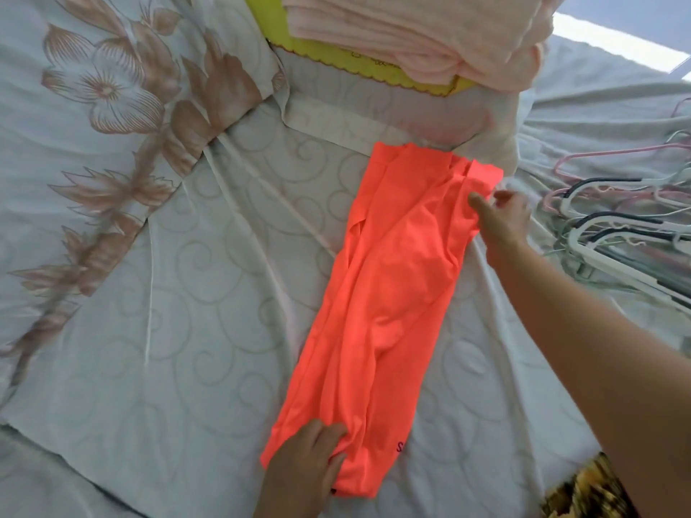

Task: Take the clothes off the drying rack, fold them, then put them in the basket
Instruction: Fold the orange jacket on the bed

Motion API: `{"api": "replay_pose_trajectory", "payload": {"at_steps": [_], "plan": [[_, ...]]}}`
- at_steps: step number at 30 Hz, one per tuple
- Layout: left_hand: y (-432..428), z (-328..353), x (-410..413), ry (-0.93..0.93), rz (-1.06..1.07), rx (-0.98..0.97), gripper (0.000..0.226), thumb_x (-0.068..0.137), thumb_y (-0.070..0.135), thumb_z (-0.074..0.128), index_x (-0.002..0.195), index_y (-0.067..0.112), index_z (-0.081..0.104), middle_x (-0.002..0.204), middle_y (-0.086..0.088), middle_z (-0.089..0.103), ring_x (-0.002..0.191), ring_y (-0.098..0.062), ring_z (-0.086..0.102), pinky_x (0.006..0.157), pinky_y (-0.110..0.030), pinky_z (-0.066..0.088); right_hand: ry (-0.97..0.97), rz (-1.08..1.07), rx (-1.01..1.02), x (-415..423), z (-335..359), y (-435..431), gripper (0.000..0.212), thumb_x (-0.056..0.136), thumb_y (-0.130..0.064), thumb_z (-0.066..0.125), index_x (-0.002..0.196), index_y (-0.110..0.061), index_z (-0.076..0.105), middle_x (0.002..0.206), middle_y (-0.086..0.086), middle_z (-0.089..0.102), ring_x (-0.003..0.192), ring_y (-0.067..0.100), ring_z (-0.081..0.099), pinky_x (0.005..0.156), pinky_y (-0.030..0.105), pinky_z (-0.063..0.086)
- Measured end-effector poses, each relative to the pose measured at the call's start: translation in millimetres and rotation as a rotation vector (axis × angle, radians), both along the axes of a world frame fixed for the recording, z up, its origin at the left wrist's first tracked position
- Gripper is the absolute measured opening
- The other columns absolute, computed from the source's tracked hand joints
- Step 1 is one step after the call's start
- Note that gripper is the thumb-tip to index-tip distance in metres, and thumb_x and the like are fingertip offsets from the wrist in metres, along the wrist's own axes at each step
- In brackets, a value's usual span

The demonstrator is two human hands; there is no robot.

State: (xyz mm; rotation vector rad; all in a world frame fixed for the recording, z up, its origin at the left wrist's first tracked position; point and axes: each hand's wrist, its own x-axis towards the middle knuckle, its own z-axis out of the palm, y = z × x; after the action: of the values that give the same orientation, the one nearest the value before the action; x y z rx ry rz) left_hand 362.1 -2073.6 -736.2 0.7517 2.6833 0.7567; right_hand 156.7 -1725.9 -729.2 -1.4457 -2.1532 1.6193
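Note:
A bright orange garment [385, 293] lies on the bed, folded lengthwise into a long strip that runs from near me to the far middle. My left hand [306, 465] rests flat on its near end, fingers straight on the cloth. My right hand [501, 214] reaches to the strip's far right edge, thumb on top and fingers behind the edge, pinching the cloth. That hand is blurred. Neither a drying rack nor a basket is in view.
The bed has a pale swirl-quilted sheet [187, 330]. A floral cover [112, 106] is bunched at the left. Pink folded fabric [411, 39] sits on a yellow item [276, 28] at the far end. Several hangers [617, 218] lie in a pile at the right.

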Motion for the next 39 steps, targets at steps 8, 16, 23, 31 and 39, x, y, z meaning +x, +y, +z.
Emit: {"api": "replay_pose_trajectory", "payload": {"at_steps": [8,16,23,31,39], "plan": [[-7.0,12.1,-0.8,-0.031,-0.003,0.094,0.015,0.076,0.036,0.051,0.09,0.033,0.047,0.082,0.01,0.038,0.064,-0.003,0.044,0.054,-0.014,0.039,-0.233,0.155,0.175,13.2,-10.2,-16.4,0.026,0.083,-0.019,0.058,0.104,-0.003,0.061,0.091,0.013,0.06,0.097,0.03,0.059,0.074,0.031,0.04],[-8.2,17.7,0.1,-0.122,0.19,0.238,0.027,0.095,0.051,0.037,0.092,0.032,0.055,0.086,0.014,0.05,0.071,0.007,0.051,0.069,0.0,0.037,0.177,-0.3,-0.431,-18.7,19.3,-4.2,0.02,0.09,-0.017,0.054,0.071,-0.02,0.048,0.064,-0.005,0.049,0.04,0.003,0.049,0.04,0.019,0.041],[-3.5,16.6,8.1,0.064,-0.067,0.095,0.026,0.099,0.044,0.029,0.094,0.03,0.05,0.07,0.011,0.051,0.047,-0.003,0.05,0.046,-0.015,0.038,0.321,-0.151,-0.272,-63.8,41.3,-9.0,0.045,0.053,-0.017,0.066,0.095,-0.001,0.064,0.08,0.007,0.058,0.076,0.018,0.056,0.068,0.028,0.049],[28.8,8.9,13.8,-0.514,-0.067,-0.365,0.088,0.058,0.064,0.02,0.128,0.014,0.039,0.099,0.009,0.071,0.071,-0.001,0.067,0.057,-0.018,0.049,0.105,0.432,0.505,6.0,16.4,-16.5,0.053,0.088,-0.002,0.044,0.14,-0.004,0.036,0.147,0.019,0.033,0.135,0.031,0.033,0.109,0.031,0.025],[34.1,20.6,0.8,-0.788,-0.186,-0.44,0.072,0.096,0.04,0.042,0.149,0.024,-0.004,0.156,0.004,0.018,0.137,-0.014,0.032,0.108,-0.029,0.029,-0.135,0.599,0.52,37.4,-4.3,-14.4,0.074,0.086,-0.007,0.054,0.15,-0.009,0.015,0.159,0.009,0.001,0.145,0.026,0.009,0.116,0.033,0.013]]}}
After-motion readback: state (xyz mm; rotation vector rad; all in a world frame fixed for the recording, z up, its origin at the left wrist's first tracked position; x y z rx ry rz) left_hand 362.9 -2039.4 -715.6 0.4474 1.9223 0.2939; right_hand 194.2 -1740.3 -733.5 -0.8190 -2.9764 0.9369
